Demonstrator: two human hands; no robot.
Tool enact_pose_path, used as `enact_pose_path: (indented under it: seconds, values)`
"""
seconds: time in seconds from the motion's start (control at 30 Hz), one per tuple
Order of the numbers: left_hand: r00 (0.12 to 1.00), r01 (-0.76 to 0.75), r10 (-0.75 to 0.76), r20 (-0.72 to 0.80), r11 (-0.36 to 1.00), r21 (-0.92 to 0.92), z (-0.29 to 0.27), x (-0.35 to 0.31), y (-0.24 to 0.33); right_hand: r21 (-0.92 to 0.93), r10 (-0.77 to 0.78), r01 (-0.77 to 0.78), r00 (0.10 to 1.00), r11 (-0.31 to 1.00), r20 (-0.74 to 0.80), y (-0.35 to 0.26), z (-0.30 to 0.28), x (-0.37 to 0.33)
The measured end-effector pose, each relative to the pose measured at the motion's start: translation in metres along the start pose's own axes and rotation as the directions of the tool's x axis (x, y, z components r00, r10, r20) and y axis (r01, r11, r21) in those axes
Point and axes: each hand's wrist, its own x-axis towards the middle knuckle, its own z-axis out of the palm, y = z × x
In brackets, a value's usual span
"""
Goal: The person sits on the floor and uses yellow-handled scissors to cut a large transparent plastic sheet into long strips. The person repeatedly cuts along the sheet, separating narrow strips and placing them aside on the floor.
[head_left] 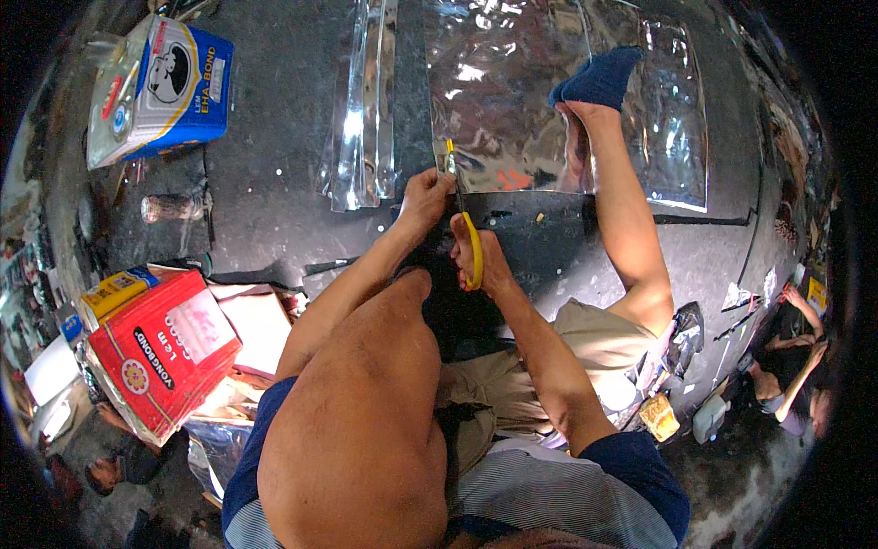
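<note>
Yellow-handled scissors [473,245] are in my right hand [485,256], its fingers wrapped through the loops. The blades point away from me, at the near left corner of a clear, shiny plastic sheet [512,119] lying on the dark surface. At that same corner my left hand [426,197] pinches the sheet's edge, its fingertips right beside the blades. Whether the blades are apart cannot be made out. A small yellow piece [449,145] shows just past the blades. My foot in a dark blue sock [599,78] rests on the right part of the sheet.
Left of the sheet lie narrow clear plastic strips [363,119]. A blue and white can [183,87] stands far left, with a brown cylinder [171,208] nearer. A red and yellow box [165,348] stands near left. Other people [800,366] sit at the right rim.
</note>
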Motion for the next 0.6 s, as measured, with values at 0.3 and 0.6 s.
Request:
enact_pose_path:
  seconds: [0.3,0.6]
  values:
    - [0.997,-0.001,-0.001,0.080,1.000,0.022,-0.002,-0.007,0.023,-0.158,-0.022,0.026,0.999,0.987,0.026,-0.019,-0.012,0.039]
    - [0.993,0.005,0.008,0.114,0.994,-0.108,0.007,-0.022,0.047,-0.305,-0.459,0.400,0.874,0.865,-0.156,-0.061,-0.019,0.107]
